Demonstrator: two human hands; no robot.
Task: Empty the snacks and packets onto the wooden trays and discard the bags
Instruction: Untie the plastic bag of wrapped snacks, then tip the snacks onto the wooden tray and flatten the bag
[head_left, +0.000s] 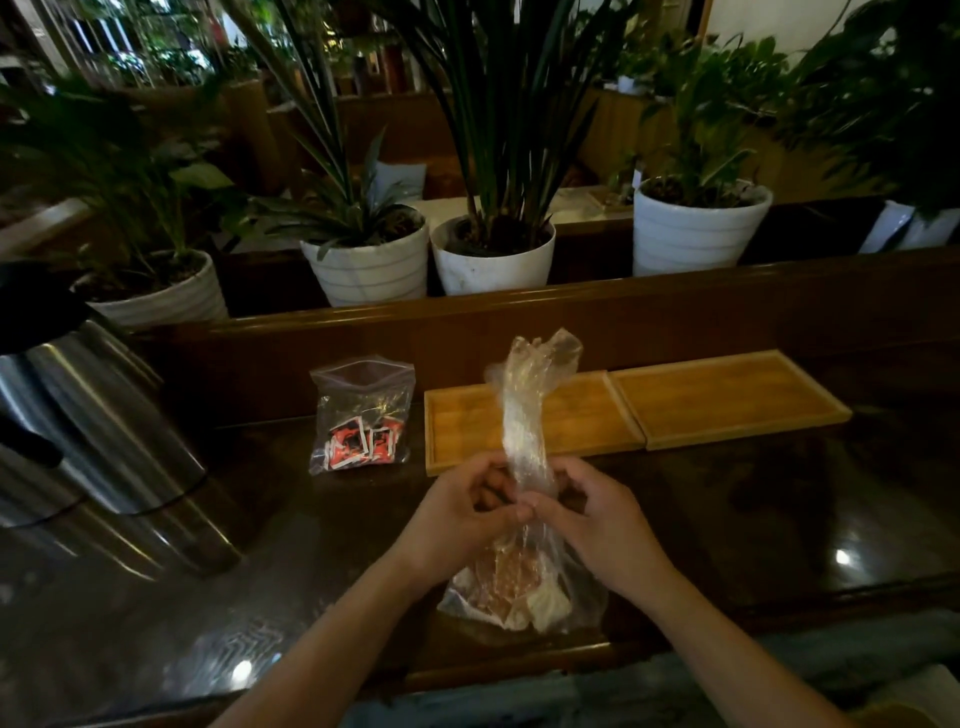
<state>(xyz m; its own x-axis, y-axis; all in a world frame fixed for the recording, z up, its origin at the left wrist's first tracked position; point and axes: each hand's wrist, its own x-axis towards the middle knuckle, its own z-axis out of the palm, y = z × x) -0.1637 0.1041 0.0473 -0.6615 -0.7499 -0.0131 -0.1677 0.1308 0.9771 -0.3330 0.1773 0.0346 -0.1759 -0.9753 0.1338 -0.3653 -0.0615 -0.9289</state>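
The scene is dim and warm, with small bright ceiling-light reflections glaring on the glossy dark worktop (779, 519) at lower left and right. The wide-angle view bends the straight wooden ledge (571, 306) and darkens the corners. Background plants (509, 104) look soft and smeared, and the steel flask (104, 415) shows streaky highlights.

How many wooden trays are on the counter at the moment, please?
2. The left wooden tray lies behind the twisted snack bag; the right wooden tray sits against its right edge. Both look empty; none seems hidden.
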